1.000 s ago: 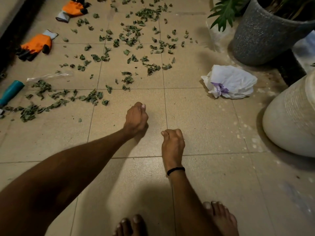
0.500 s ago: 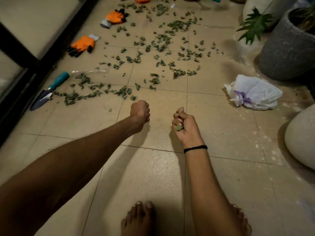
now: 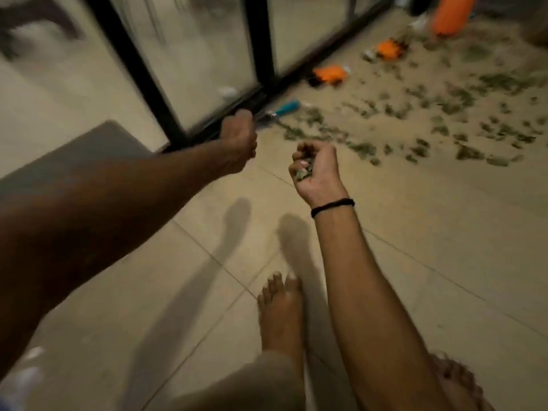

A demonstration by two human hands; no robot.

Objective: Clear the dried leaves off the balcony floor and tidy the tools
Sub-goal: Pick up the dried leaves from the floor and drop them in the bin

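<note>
My right hand [image 3: 315, 166] is turned palm up above the tiles, fingers curled round a small bunch of dried leaves. My left hand [image 3: 238, 143] is a closed fist held over the floor near the door frame; what it holds is hidden. Several dried green leaves [image 3: 444, 114] lie scattered over the tiles to the right. A teal-handled trowel [image 3: 284, 108] lies by the door track just beyond my left hand. Two orange gloves [image 3: 330, 75] [image 3: 390, 48] lie farther back along the door. The frame is blurred.
A black-framed glass sliding door [image 3: 261, 48] runs along the left and back. A dark mat [image 3: 83, 155] lies at the left behind the glass. An orange object [image 3: 450, 13] stands at the top right. My bare feet [image 3: 280, 312] are on the tiles below.
The view has swung left, bringing the glass door in and losing the pots and white bag. My right hand has turned palm up with leaves in it; both hands have lifted.
</note>
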